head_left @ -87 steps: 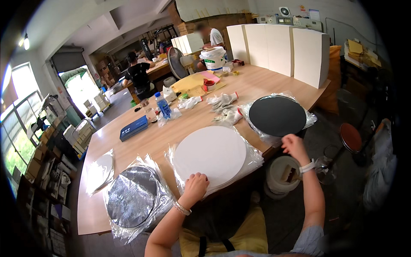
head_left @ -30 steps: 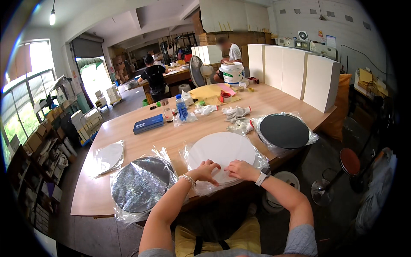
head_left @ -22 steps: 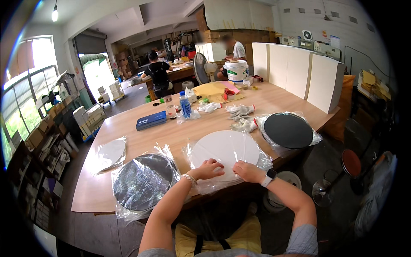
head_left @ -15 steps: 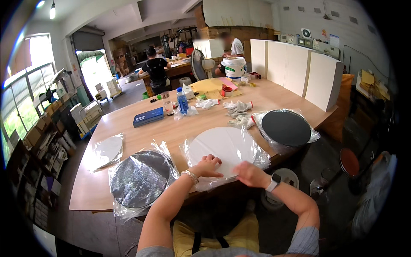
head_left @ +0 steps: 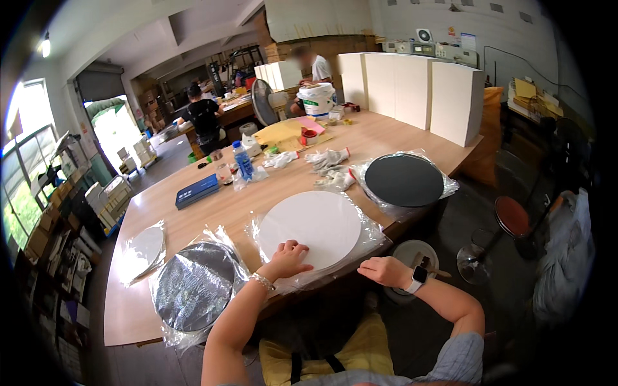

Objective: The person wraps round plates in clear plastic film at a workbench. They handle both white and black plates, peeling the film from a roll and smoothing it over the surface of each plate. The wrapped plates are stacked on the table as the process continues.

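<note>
A round white disc (head_left: 315, 222) lies on clear plastic wrapping (head_left: 372, 237) at the table's near edge. My left hand (head_left: 288, 259) rests on the disc's near left part, fingers spread and slightly bent, holding nothing. Just off the table edge, right of the disc, my right hand (head_left: 385, 271) is closed with its fingertips pinched together; whatever they hold cannot be made out. To the left lies a dark disc (head_left: 196, 286) inside shiny clear plastic. Another dark disc (head_left: 404, 180) lies on plastic to the right. A smaller white disc (head_left: 143, 249) in plastic sits far left.
White gloves (head_left: 328, 161), a blue box (head_left: 197, 192), a blue bottle (head_left: 243, 161) and a white bucket (head_left: 317, 100) stand or lie farther back. Tall white panels (head_left: 454, 103) line the right side. A bin (head_left: 415, 257) and a stool (head_left: 512, 215) are below. Two people work beyond.
My right hand has moved off the disc to beyond the table edge. My left hand stays on the disc, whose surface looks smoother. The whole view has shifted and tilted.
</note>
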A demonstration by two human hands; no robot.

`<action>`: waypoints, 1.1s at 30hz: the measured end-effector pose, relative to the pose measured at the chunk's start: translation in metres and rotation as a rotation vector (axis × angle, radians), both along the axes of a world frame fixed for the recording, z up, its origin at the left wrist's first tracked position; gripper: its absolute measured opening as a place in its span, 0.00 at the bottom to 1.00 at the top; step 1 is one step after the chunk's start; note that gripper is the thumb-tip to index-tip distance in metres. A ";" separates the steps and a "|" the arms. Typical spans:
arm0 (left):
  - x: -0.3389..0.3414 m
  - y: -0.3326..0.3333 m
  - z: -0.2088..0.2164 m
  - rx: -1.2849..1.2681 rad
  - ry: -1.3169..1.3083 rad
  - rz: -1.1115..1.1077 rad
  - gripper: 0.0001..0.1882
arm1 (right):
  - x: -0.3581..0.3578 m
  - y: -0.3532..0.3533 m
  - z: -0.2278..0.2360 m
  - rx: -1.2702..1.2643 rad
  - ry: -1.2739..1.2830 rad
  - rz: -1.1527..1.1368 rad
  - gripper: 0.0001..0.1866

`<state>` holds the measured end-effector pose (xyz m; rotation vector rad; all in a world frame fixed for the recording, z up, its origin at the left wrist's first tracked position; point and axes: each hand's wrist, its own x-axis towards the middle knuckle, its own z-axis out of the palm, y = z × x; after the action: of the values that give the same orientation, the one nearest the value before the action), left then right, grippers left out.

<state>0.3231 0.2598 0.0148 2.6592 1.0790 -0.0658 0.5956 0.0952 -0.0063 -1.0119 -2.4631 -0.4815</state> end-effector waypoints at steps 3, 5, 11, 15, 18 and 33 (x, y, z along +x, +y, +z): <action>-0.006 -0.003 0.000 0.036 -0.028 0.009 0.35 | 0.000 0.000 0.031 0.068 0.176 -0.096 0.27; -0.009 -0.005 -0.005 0.043 -0.079 0.006 0.33 | 0.004 0.016 0.035 -0.072 0.312 -0.082 0.34; -0.001 -0.038 -0.011 0.385 -0.312 -0.202 0.24 | 0.021 0.019 -0.029 -0.016 0.125 -0.134 0.13; 0.015 -0.053 0.003 0.314 -0.388 -0.186 0.19 | 0.011 0.020 -0.033 0.058 0.283 -0.133 0.11; 0.036 -0.047 0.009 0.207 -0.383 -0.127 0.20 | 0.014 0.020 -0.030 0.108 0.194 -0.133 0.09; 0.040 -0.048 0.005 0.328 -0.380 -0.240 0.12 | -0.003 0.024 -0.036 0.264 0.356 -0.248 0.09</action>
<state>0.3626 0.2119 0.0198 2.9046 0.6944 0.5934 0.5928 0.1196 -0.0425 -1.1799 -1.9167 -0.6264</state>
